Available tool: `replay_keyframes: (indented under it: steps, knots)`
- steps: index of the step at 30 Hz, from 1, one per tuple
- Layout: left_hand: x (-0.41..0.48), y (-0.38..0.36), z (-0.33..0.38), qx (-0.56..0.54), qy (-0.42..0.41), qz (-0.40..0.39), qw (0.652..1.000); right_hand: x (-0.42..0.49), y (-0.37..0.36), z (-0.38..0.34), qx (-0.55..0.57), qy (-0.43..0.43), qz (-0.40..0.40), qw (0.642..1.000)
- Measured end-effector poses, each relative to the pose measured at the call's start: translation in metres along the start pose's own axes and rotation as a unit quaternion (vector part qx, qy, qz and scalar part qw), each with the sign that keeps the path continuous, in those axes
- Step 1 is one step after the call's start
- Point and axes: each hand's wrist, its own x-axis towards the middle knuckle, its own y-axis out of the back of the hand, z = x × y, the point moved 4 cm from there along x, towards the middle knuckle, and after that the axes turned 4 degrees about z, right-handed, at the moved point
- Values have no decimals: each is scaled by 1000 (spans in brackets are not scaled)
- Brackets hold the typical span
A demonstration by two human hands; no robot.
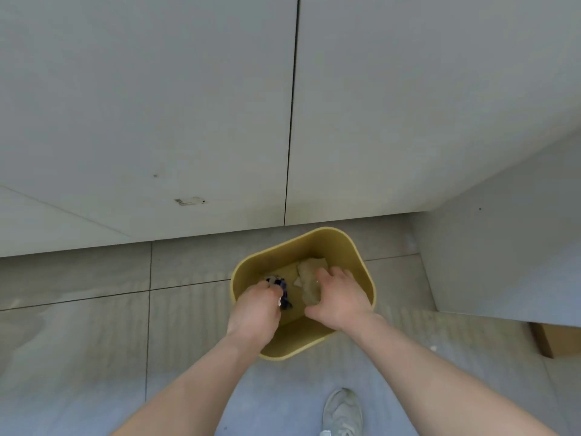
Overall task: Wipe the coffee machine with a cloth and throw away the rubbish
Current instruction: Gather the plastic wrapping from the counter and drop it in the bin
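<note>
White cabinet doors point(157, 105) are filling the upper half of the view, with a dark seam running down between two of them and a small label sitting low on the left door. Below them, a grey tiled floor point(78, 325) is spreading toward the camera, and a white panel point(503, 247) is closing off the right side. A brown box edge point(553, 339) is peeking out under that panel.

A yellow bin point(361, 256) is standing on the floor just in front of the cabinets, its opening facing up. Pale crumpled paper point(309, 269) is lying inside it, toward the far side.

Both bare forearms are reaching down from the bottom of the view to the bin. The left hand point(256, 309) is hanging over the near left rim with its fingers curled tight around a small dark blue and white scrap of rubbish point(284, 294); the scrap is sticking out past the fingertips on the thumb side, dangling inside the bin's mouth. The right hand point(341, 297) is hovering over the bin's middle, palm down, fingers spread and loose, gripping nothing; the paper is lying below and just beyond its fingertips, and whether they are touching it cannot be told.

A grey sneaker point(342, 410) is resting on the floor near the bottom edge.
</note>
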Motion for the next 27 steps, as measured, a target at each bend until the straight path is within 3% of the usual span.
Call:
replay_keyframes:
  steps: [15, 27]
  knots:
    - [2, 8, -10, 9, -21, 27, 999, 2, 3, 13, -23, -12, 36, 999]
    - [-57, 127, 0, 8, 16, 72, 997, -74, 117, -31, -3, 12, 115, 993]
